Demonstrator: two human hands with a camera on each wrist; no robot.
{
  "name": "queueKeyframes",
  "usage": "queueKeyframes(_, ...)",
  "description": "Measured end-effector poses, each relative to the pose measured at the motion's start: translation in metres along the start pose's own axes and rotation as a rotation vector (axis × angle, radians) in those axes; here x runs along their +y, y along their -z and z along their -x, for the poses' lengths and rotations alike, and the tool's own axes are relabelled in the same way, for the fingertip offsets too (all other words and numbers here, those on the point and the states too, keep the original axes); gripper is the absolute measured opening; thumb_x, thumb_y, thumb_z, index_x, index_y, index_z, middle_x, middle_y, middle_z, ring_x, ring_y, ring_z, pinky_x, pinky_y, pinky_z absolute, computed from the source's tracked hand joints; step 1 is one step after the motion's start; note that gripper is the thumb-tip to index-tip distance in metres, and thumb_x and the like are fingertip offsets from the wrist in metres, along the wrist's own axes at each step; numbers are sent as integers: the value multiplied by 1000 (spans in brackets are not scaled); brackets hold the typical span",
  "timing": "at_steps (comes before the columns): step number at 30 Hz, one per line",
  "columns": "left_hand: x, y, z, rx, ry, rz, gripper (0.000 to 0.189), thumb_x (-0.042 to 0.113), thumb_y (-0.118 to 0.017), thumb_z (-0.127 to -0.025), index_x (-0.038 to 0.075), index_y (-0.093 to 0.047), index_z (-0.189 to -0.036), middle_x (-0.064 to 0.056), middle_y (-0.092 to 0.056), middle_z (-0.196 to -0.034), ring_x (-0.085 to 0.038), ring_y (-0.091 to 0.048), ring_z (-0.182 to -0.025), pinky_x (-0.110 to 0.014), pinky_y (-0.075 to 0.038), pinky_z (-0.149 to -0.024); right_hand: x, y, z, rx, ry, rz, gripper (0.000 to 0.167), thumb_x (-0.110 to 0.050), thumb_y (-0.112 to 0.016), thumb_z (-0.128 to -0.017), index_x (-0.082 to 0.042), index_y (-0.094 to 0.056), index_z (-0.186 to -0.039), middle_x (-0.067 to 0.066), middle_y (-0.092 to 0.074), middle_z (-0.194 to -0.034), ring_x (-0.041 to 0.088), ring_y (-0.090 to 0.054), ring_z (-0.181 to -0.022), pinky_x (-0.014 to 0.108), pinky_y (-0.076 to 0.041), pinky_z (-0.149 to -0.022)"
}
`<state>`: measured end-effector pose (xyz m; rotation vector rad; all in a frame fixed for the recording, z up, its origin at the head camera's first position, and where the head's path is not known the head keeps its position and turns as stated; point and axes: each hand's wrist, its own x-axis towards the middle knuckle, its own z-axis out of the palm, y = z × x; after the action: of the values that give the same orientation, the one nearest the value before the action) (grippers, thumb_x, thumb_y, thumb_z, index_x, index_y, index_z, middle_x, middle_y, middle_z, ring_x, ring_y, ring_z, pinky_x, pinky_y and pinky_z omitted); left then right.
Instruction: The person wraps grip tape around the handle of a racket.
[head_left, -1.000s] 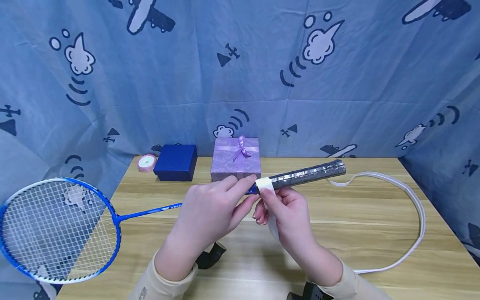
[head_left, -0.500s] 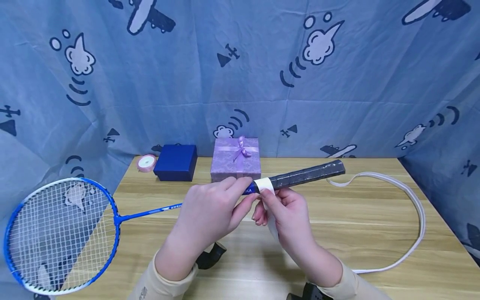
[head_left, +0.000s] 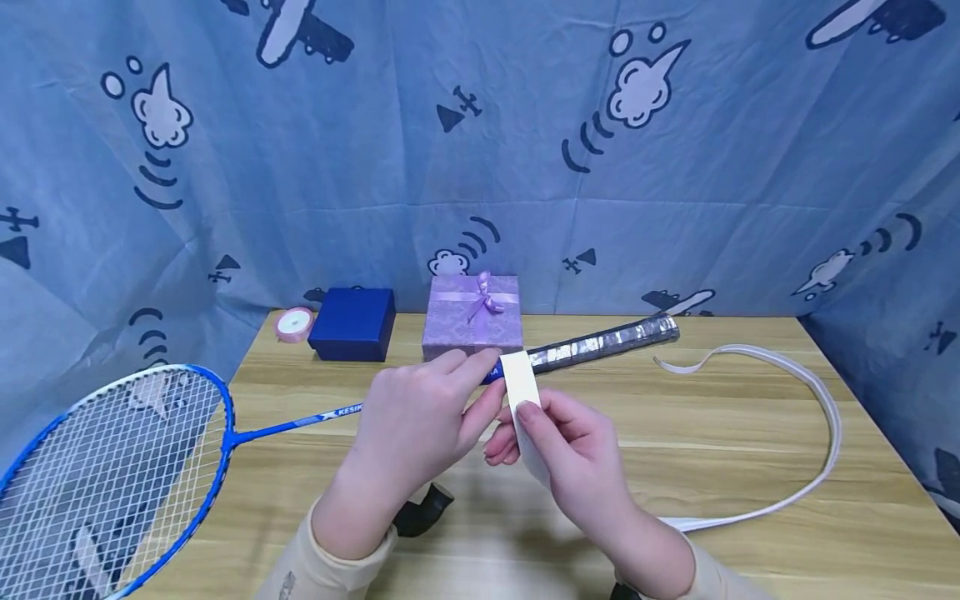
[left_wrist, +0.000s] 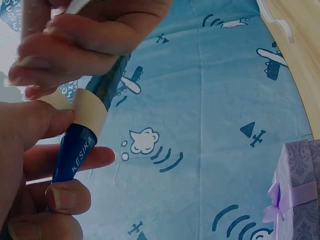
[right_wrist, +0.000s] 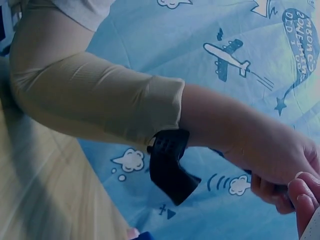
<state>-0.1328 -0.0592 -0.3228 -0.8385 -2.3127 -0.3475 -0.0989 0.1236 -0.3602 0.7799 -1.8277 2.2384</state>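
A blue and white badminton racket point(head_left: 300, 422) lies across the head view, its strung head at lower left and its black handle point(head_left: 607, 340) pointing right. My left hand point(head_left: 420, 408) grips it at the blue cone just below the handle; the left wrist view shows the cone point(left_wrist: 75, 152) lettered KESIKA, with the thumb against the tape. White grip tape point(head_left: 522, 387) goes round the handle's start. Between thumb and fingers my right hand point(head_left: 581, 442) pinches this tape, a short way below the handle. In the right wrist view only right fingertips point(right_wrist: 305, 197) show, by a tape edge.
The tape's long tail point(head_left: 831, 425) curves over the wooden table point(head_left: 720, 467) at right. Along the back stand a purple gift box point(head_left: 471, 333) with a bow, a dark blue box point(head_left: 351, 323) and a pink-rimmed ribbon roll point(head_left: 293, 324). A patterned blue curtain point(head_left: 510, 167) hangs behind.
The racket has turned about its length, and its head sits lower. My right hand has moved slightly down and left, leaving a longer flat stretch of tape below the handle.
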Motion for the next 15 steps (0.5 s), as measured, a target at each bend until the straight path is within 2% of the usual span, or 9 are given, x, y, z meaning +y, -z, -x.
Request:
queueKeyframes(3, -1, 2, 1, 28, 20, -1, 24, 32, -70, -95, 17, -77, -112, 3, -69, -72, -10, -44, -42, -20, -22, -39, 2, 0, -2, 4, 20, -6, 21, 9, -46, -105, 14, -63, -94, 11, -74, -81, 18, -75, -71, 39, -62, -62)
queueKeyframes(6, -2, 3, 1, 37, 41, 8, 25, 32, -70, -96, 17, -78, -113, 2, -74, -79, -12, -50, -44, -21, -26, -39, 5, 1, -3, 34, 7, 0, 21, 8, -49, -104, 15, -64, -92, 3, -75, -85, 16, -73, -70, 36, -62, -63)
queueKeyframes(11, -2, 6, 2, 23, 69, 35, 25, 34, -68, -98, 18, -78, -114, 4, -76, -85, -11, -52, -46, -21, -29, -40, 13, 1, -6, 94, -50, 9, 19, 5, -55, -103, 17, -67, -93, 3, -74, -82, 15, -70, -68, 34, -62, -65)
queueKeyframes(15, -2, 9, 2, 0, 86, 68, 23, 35, -67, -100, 19, -78, -111, 6, -72, -78, -9, -47, -47, -21, -27, -41, 18, 3, -8, 109, -76, 32, 20, 3, -56, -103, 16, -67, -93, 4, -71, -76, 14, -68, -66, 33, -61, -64)
